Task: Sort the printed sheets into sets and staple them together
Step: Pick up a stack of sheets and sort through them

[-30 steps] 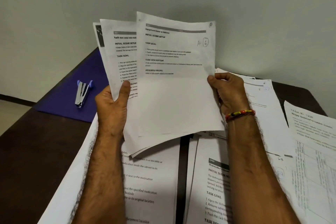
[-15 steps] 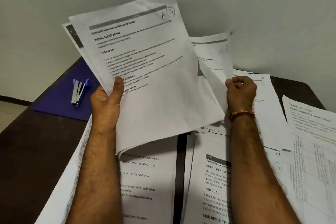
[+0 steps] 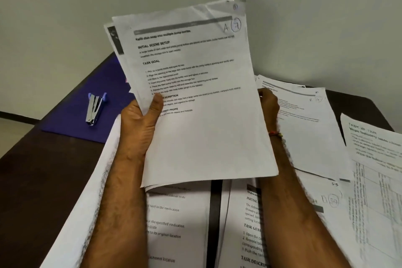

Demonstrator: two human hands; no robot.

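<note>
Head camera: we see a sheaf of printed sheets (image 3: 202, 102) held up in the air above the bench (image 3: 32, 180), tilted with its top leaning right. The front page carries a handwritten "A" and a circled number at its top right corner, and headings reading "INITIAL SCENE SETUP" and "TASK GOAL". Edges of further pages fan out behind its left side. Our left hand (image 3: 139, 122) grips the sheaf at its left edge, thumb pressed across the front page and fingers hidden behind. Our right hand (image 3: 268, 104) is at the sheaf's right edge, mostly behind the paper; we cannot tell whether it grips anything. A beaded bracelet (image 3: 275, 134) circles that wrist.

Under the forearms, loose printed sheets (image 3: 304, 132) lie spread and overlapping over the near and right parts of the bench, some with handwritten marks. A stapler (image 3: 95, 108) with blue trim rests on a purple folder (image 3: 71, 122) near the bench's far left edge, well apart from the sheaf. A pale wall (image 3: 65, 6) stands behind.
</note>
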